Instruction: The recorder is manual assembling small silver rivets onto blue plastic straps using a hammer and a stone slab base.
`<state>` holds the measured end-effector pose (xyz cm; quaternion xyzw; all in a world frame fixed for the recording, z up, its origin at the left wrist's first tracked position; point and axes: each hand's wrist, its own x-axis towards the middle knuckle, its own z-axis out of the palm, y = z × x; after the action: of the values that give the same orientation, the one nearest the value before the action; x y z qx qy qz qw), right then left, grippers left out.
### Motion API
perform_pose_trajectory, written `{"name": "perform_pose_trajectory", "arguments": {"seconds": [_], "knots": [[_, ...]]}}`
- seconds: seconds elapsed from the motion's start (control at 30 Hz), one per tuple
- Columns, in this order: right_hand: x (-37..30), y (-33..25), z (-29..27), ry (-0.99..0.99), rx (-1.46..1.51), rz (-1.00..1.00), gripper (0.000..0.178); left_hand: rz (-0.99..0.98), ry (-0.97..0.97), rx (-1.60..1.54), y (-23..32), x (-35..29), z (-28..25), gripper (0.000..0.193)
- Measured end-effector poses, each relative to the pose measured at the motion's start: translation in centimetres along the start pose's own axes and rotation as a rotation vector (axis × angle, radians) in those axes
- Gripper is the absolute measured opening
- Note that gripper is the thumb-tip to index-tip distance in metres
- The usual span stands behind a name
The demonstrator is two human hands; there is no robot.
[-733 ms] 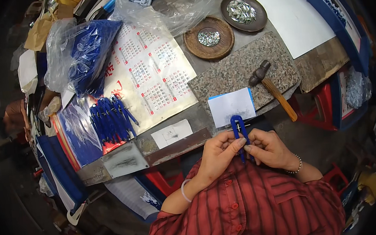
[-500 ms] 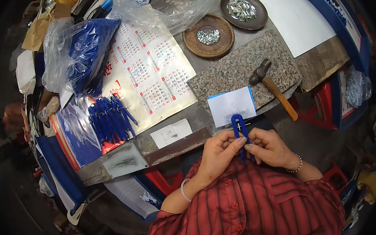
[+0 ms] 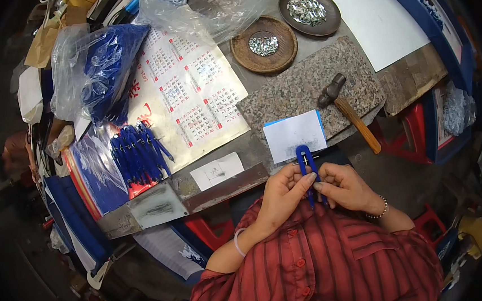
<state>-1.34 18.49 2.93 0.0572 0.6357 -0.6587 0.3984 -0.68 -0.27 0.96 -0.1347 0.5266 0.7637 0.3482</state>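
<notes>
My left hand [image 3: 285, 190] and right hand [image 3: 343, 187] pinch one blue, two-legged, plastic-looking piece [image 3: 303, 163] between them, its arched end pointing to twelve o'clock toward one white rectangular paper [image 3: 287, 130] and two round, brown, wooden-looking dishes [image 3: 287, 50], with one wooden-handled, dark-metal hammer [image 3: 353, 117] at one o'clock.

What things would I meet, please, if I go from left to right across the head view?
Bunch of blue pieces, small marked paper, held blue two-pronged piece, wooden-handled hammer, large blue tray.
</notes>
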Motion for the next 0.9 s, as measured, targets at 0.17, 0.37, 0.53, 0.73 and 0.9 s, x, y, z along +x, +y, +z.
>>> {"name": "perform_pose_trajectory", "arguments": {"seconds": [0.17, 0.37, 0.53, 0.73, 0.9], "knots": [[0.1, 0.3, -0.3, 0.004, -0.023, 0.005, 0.01, 0.021, 0.017, 0.029, -0.6, 0.4, 0.1, 0.02], [0.3, 0.1, -0.5, -0.046, -0.071, 0.004, 0.013, 0.003, 0.002, -0.056, 0.2, 0.8, 0.7, 0.024], [0.5, 0.4, -0.3, -0.021, -0.009, 0.011, 0.015, 0.014, 0.007, 0.094, -0.4, 1.0, 0.1, 0.022], [0.5, 0.7, 0.0, -0.013, 0.029, 0.024, 0.016, 0.015, -0.014, 0.108, -0.1, 0.9, -0.1, 0.021], [0.6, 0.7, -0.1, -0.019, 0.032, 0.021, 0.015, 0.074, 0.014, 0.046, -0.2, 1.1, 0.5, 0.019]]}}
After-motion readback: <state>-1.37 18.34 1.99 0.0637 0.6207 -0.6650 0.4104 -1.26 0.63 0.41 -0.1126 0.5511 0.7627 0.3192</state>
